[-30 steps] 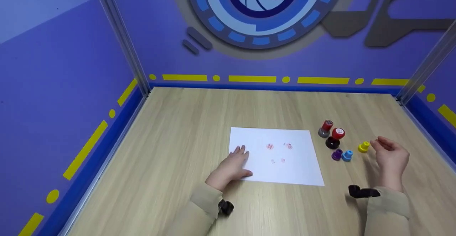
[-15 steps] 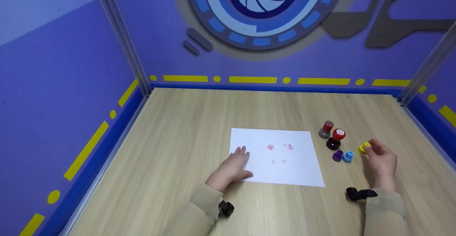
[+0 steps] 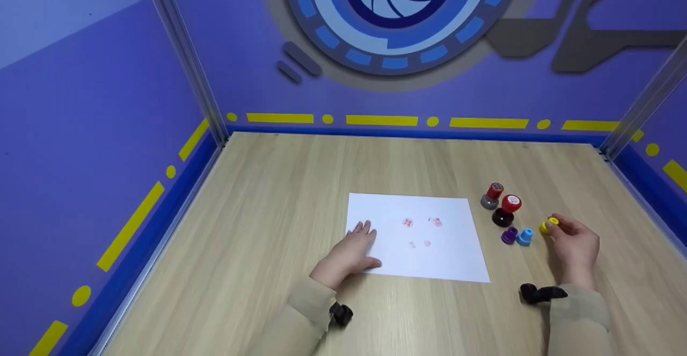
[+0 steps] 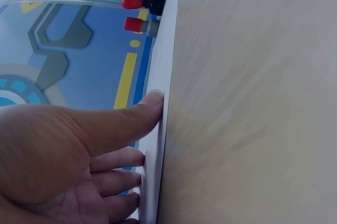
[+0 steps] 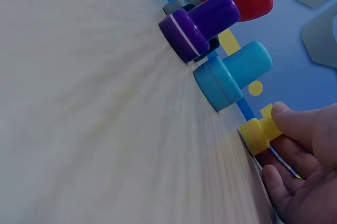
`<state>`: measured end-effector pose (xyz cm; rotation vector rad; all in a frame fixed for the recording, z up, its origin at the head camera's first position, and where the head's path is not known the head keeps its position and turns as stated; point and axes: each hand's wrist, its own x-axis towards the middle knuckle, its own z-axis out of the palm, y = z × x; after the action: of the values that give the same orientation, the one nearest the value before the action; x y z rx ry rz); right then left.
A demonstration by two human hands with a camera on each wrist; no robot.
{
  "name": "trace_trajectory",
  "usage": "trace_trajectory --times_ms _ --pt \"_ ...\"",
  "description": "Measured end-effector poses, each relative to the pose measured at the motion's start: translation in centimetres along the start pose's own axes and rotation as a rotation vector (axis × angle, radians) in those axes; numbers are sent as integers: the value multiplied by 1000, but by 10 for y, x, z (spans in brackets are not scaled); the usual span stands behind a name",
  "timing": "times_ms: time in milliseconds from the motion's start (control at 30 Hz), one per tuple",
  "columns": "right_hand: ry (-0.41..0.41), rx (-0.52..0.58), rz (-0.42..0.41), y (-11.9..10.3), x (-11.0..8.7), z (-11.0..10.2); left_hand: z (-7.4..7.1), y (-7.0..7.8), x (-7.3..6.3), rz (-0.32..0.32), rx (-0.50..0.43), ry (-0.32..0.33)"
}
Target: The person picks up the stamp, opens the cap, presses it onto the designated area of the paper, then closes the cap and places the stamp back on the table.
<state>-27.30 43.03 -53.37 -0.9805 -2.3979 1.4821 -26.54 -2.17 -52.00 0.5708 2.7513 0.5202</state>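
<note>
My left hand (image 3: 346, 251) lies spread on the left edge of a white paper sheet (image 3: 451, 256), thumb and fingertips touching it. Several faint red stamp prints (image 3: 408, 222) mark the sheet. On the right, my right hand (image 3: 577, 246) pinches the narrow handle of a yellow stamp (image 5: 255, 136) between thumb and fingers; its wide base sits on the table. To the left of that hand, a light blue stamp (image 3: 525, 237) and a purple stamp (image 3: 509, 234) stand upright side by side. The right fingertips behind the yellow handle are partly hidden.
Behind the purple stamp are two red-topped stamps, one with a black base (image 3: 503, 217) and one with a grey base (image 3: 489, 201). The wooden table (image 3: 279, 184) meets blue printed walls (image 3: 214, 50) at the back and sides.
My right hand has moved left to the yellow stamp and taken its handle between thumb and fingers. The left hand and the sheet have stayed in place.
</note>
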Motion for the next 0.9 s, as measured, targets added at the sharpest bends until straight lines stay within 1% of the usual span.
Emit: trace_trajectory --times_ms 233,367,567,733,800,900 --pt "24 63 29 -4 -6 -6 1 -1 0 4 -5 -1" --pt "53 91 3 -14 -12 -12 1 -2 0 10 9 -5" --pt "60 81 -38 -36 -28 -20 2 -1 0 7 7 -8" --pt "83 111 -51 -57 -40 -23 1 0 0 -3 -1 -9" --pt "92 123 -64 -66 -46 -21 1 0 0 -7 -7 -9" --pt "91 122 -112 -78 -58 -16 1 -1 1 -11 -15 -7"
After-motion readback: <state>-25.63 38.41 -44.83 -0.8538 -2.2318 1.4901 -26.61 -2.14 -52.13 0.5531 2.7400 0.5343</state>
